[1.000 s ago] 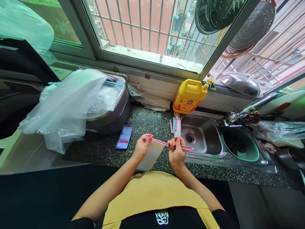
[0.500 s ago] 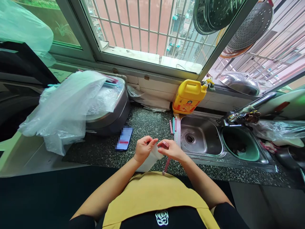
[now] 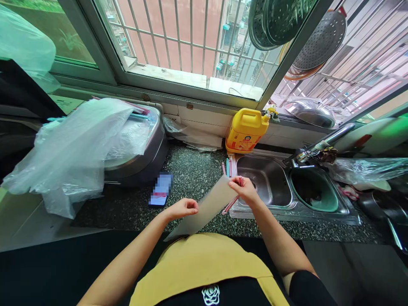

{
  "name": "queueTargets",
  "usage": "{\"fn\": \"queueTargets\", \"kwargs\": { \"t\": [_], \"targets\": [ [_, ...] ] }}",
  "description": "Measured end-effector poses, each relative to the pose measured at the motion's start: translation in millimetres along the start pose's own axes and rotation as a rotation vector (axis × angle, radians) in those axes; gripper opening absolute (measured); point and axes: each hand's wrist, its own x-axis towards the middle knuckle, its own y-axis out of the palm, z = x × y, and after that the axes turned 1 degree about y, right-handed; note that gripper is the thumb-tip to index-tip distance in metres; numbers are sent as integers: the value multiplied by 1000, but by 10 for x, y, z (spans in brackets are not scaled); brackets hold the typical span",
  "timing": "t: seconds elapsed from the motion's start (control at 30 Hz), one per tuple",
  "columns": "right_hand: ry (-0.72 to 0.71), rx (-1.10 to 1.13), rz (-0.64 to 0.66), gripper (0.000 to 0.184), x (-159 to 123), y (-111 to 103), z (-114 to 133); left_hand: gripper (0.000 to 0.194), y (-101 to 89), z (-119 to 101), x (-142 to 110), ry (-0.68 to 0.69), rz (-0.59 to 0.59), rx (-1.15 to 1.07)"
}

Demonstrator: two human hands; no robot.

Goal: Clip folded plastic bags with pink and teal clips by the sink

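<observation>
Pinched in my right hand (image 3: 247, 191) is the upper corner of a flat translucent plastic bag (image 3: 210, 206), above the counter by the sink. The same hand holds a pink sealing clip (image 3: 229, 206), which sticks out below it at a slant. The bag stretches down to the left, towards the yellow apron (image 3: 207, 255). My left hand (image 3: 181, 209) is at the bag's left edge, fingers curled against the thumb; whether it grips the edge is hidden. Pink and teal clips (image 3: 227, 167) lie beside the sink.
A phone (image 3: 161, 189) lies left on the speckled counter (image 3: 188, 165). Behind it stands a dark appliance (image 3: 137, 170) under plastic bags (image 3: 79, 136). A yellow jug (image 3: 247, 131) is behind the steel sink (image 3: 267, 170); a green basin (image 3: 328, 199) sits to the right.
My hands have moved apart, the left one to the left and the right one to the right. The bag, bunched between them before, is now spread out. The view has shifted slightly.
</observation>
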Motion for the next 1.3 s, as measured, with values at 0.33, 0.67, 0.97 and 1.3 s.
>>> {"fn": "queueTargets", "kwargs": {
  "t": [0.33,0.67,0.97,1.3],
  "targets": [
    [-183,-301,-269,24,293,-519,54,17,-186,-38,198,32,-171,58],
    [-394,-480,-598,22,1063,-888,261,28,-1193,-2412,952,127,-766,1305],
    [79,-747,-438,20,2436,-268,147,40,-1908,-2486,1698,-138,-909,1462],
    [324,-807,-322,20,3259,-44,-342,48,-1956,-1068,2428,-23,-717,1368]
  ]
}}
